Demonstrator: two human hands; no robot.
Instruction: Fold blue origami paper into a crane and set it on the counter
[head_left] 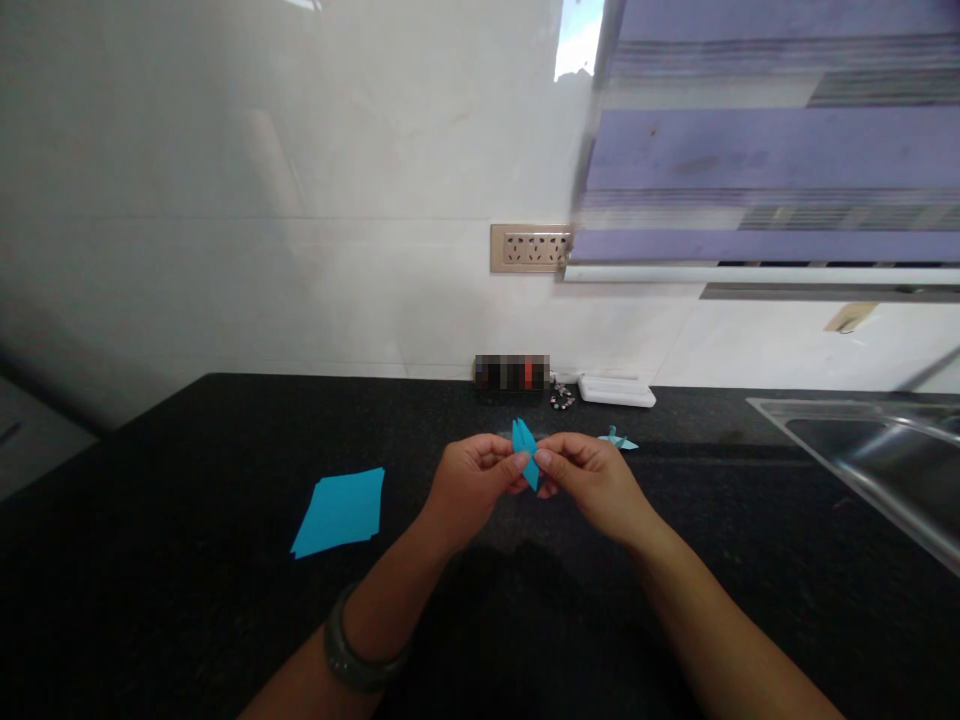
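Item: folded blue paper piece [525, 447], narrow and pointed, held upright above the black countertop [187, 600] near frame centre. Left hand [472, 480]: thumb and forefinger pinched on the piece's left edge, other fingers curled; grey-green bangle [356, 660] on the wrist. Right hand [592, 478]: thumb and forefinger pinched on the right edge, meeting the left hand at the paper. Stack of blue paper sheets [341, 510]: flat on the countertop, at 9 o'clock from the hands, well apart. Small folded blue figure [619, 439]: on the countertop at 1 o'clock, just behind the right hand. White tray [616, 391]: against the wall at 1 o'clock, further back. Stainless sink [862, 450]: at 3 o'clock. Wall socket strip [529, 248]: at 12 o'clock.
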